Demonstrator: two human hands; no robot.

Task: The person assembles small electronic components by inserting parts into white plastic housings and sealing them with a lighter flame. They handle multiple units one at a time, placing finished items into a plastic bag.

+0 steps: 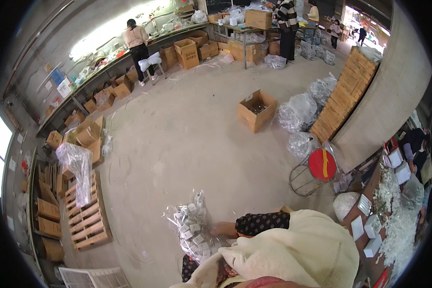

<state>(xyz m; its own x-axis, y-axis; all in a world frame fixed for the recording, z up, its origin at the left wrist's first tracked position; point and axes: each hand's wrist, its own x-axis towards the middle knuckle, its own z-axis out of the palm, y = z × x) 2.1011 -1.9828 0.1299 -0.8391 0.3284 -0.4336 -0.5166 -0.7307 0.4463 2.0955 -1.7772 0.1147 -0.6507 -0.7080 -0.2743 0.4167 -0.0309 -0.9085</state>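
Observation:
A clear plastic bag [193,228] full of small white box-shaped pieces is at the lower middle, in front of my body, its loose plastic edges sticking up at the top. At its right side is my right hand [220,229], somewhat blurred, gripping the bag's edge. The right arm wears a dark patterned sleeve [262,223] coming out from a cream fleece garment [293,245]. Below the bag a second dark patterned sleeve [189,267] shows, but my left hand is hidden from sight.
A red-topped stool [322,164] stands at right beside stuffed plastic bags [300,113]. An open carton [257,111] sits on the floor. A wooden pallet [89,213] lies at left. A worktable [355,216] with white trays is at right. People stand at far benches.

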